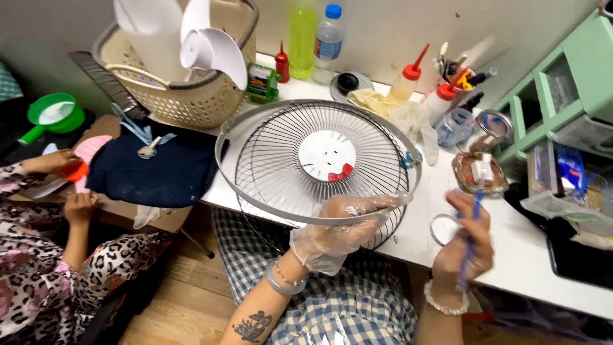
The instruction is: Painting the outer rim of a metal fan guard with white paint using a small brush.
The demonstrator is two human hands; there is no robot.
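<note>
Checked cloth covers the lap nearest the lens, below the white counter (511, 268). Over the counter's near edge lies a round wire fan guard (319, 160), nearly flat, its white centre disc facing up. One left hand (338, 230), in a clear plastic glove, curls its fingers over the guard's near rim, gripping it. Beside it, the bare right hand (466, 246) closes around a thin blue brush (471, 236), blurred, held roughly upright.

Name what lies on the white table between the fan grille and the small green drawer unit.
In the head view, between the fan grille and the green drawer unit lie crumpled clear plastic and a squeeze bottle.
</note>
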